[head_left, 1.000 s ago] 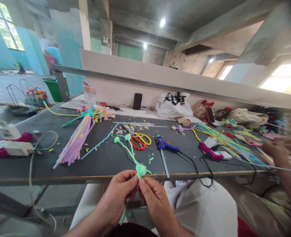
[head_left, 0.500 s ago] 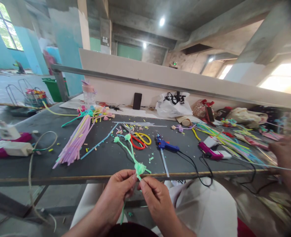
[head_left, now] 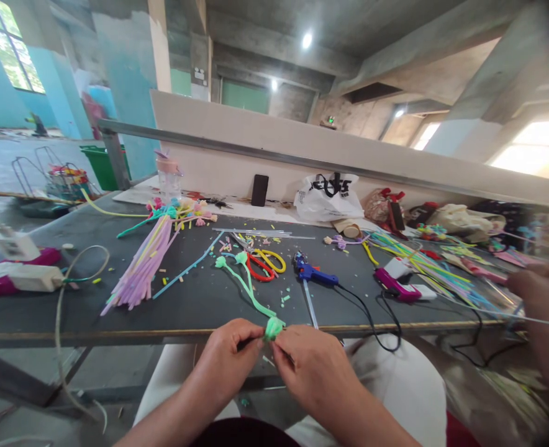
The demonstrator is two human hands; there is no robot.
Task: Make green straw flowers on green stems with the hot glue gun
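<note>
Just over the table's front edge, a mint-green pipe-cleaner flower (head_left: 273, 327) is pinched between my two hands. My left hand (head_left: 232, 349) grips it from the left with thumb and forefinger. From the right my right hand (head_left: 310, 357) holds it, fingers curled, knuckles up; its fingertips are partly hidden. Beyond the flower lie green pipe-cleaner stems (head_left: 249, 290) with small bunched heads; whether they are joined to the flower I cannot tell. Behind them rest scissors (head_left: 259, 269) with red and yellow handles. A blue glue gun (head_left: 315, 273) lies to the right, a clear glue stick below it.
Lilac pipe cleaners (head_left: 139, 264) lie at the left, near a power strip (head_left: 27, 279). Another strip (head_left: 402, 285) and its cords are at the right, by coloured pipe cleaners (head_left: 423, 267). A co-worker's blurred hand (head_left: 539, 298) is at far right. Small clippings dot the dark table (head_left: 200, 316).
The flower has moved slightly right and lower, between my fingertips. My right hand has turned knuckles up and shifted right. The green stem that hung below my hands no longer shows.
</note>
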